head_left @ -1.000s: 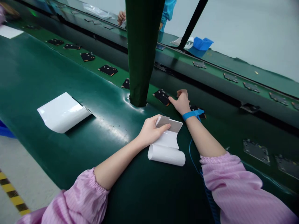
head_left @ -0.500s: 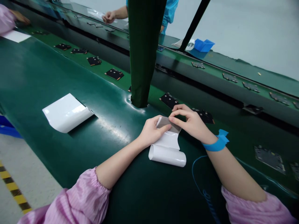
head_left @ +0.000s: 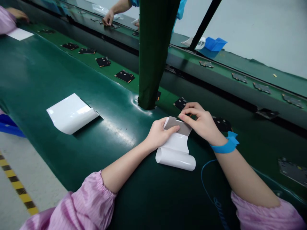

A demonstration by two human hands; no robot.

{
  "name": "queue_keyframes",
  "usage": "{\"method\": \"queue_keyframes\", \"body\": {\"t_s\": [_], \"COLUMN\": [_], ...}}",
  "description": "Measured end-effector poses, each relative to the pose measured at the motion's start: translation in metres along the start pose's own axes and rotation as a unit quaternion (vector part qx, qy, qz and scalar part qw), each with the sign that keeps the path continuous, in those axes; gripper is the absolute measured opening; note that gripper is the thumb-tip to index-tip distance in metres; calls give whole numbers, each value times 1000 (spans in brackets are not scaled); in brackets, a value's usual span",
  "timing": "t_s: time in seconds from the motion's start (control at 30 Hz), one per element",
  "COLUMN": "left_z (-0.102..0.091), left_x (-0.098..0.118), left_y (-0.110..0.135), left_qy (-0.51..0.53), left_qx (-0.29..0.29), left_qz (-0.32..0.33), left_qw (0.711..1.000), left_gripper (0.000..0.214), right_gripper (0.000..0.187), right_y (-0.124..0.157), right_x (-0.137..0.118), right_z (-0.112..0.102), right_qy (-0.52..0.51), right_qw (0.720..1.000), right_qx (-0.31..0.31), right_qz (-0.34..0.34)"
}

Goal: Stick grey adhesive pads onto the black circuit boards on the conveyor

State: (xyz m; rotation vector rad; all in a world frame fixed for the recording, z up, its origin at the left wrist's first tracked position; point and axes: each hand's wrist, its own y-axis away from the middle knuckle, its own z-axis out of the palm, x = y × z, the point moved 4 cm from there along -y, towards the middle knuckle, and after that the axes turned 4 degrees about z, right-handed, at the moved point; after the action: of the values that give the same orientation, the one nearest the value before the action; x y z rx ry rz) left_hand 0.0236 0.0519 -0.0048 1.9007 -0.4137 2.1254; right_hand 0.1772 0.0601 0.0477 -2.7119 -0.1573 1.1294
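Note:
My left hand grips a glossy white backing sheet, its thumb pressing on the grey film at the upper end. The sheet's lower end curls into a roll above the green mat. At the film's top edge, my right hand is closed, thumb and index finger pinched together. What lies between those fingertips is too small to make out. A blue wrist strap with a thin coiled cord circles my right wrist. Just beyond my right hand are black circuit boards on a green strip.
Another white sheet lies curled on the green mat to the left. A green-wrapped post rises ahead. Several circuit boards line the strip behind. Across stands a blue bin. Co-workers' hands show at the back.
My right fingertips have drawn slightly away from the grey film, exposing more of its top edge. The boards have shifted right relative to the post. The far co-worker's hand has lowered to a board.

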Motion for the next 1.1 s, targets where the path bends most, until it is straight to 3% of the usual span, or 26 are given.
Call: {"method": "queue_keyframes", "body": {"t_s": [0.17,0.33,0.5,0.83,1.0,1.1], "left_z": [0,0,1,1,1,0], "left_x": [-2,0,0,1,1,0], "left_y": [-1,0,0,-1,0,0], "left_qy": [7,6,0,-22,-32,-26], "left_qx": [4,3,-2,1,-1,-5], "left_qz": [-5,-21,-26,-29,-21,-12], "left_qw": [1000,1000,1000,999,999,1000], "left_gripper": [14,12,11,9,10,12], "right_gripper": [33,28,26,24,20,50], "right_y": [-34,-93,-131,-130,-120,-117], "right_x": [22,31,46,55,63,65], "right_z": [5,39,63,54,53,51], "right_qy": [-31,-8,-9,27,106,71], "right_qw": [998,999,995,988,988,992], "right_qx": [-11,-49,-93,-149,-105,-56], "right_qz": [45,2,19,8,36,90]}}
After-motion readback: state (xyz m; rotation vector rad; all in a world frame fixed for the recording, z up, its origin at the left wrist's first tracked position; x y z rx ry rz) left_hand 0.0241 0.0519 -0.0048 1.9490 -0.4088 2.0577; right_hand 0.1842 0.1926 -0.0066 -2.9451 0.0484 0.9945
